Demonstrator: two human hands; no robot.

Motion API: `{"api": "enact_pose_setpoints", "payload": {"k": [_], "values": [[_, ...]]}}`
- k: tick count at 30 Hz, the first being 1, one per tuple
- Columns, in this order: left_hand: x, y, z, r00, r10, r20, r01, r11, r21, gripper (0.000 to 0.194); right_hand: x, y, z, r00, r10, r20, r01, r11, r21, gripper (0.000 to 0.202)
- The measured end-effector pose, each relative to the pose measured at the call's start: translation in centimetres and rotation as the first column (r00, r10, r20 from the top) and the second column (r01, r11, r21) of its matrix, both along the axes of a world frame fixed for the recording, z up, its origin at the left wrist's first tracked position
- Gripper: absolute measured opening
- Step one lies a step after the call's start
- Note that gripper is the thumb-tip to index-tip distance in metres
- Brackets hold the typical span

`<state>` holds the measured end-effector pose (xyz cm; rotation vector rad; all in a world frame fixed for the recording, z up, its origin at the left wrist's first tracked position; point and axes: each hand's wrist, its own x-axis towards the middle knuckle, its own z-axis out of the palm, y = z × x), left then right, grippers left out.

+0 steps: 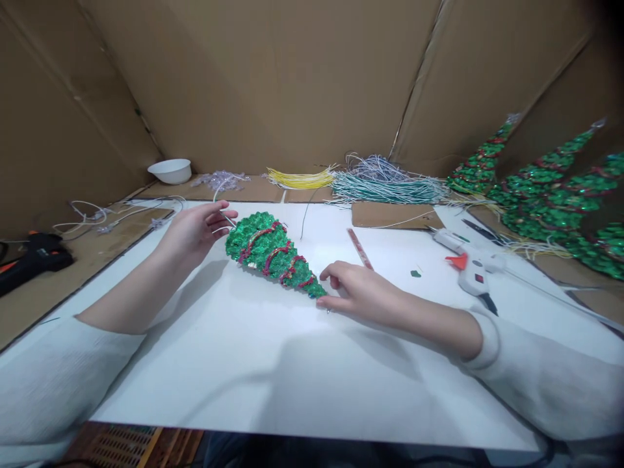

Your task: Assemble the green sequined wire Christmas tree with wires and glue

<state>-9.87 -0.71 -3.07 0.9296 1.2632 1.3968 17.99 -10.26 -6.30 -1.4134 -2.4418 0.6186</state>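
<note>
A small green beaded Christmas tree (273, 250) with red garland lies tilted above the white tabletop (219, 370), its wide base to the left and its tip to the right. At the base, my left hand (197, 227) has its fingers curled around a white wire (227, 218) that runs up from the tree. My right hand (358, 289) has thumb and forefinger closed about the tree's tip, which they partly hide. A small clear piece shows by the right thumb, too small to name.
Finished-looking trees (541, 188) stand at the right. A white glue gun (472, 276) lies before them, a black one (36, 260) at far left. Bundles of yellow wires (302, 179) and green wires (390, 190), a white bowl (171, 171) and a ruler-like strip (359, 248) lie further back.
</note>
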Motion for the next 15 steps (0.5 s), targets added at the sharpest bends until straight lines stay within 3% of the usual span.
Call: {"api": "enact_pose_setpoints", "payload": {"k": [5,15], "values": [[-1.9,0.8,0.5,0.998,0.066,-0.005,-0.066,0.996,0.067,0.006,-0.1,0.0,-0.2,0.998,-0.054,-0.041,0.054,0.999,0.003,0.016],[-3.5,1.7,-0.1,0.98,0.137,-0.144,-0.117,0.984,0.134,0.011,-0.2,0.1,-0.3,0.994,-0.088,-0.064,0.088,0.996,0.002,0.014]]}}
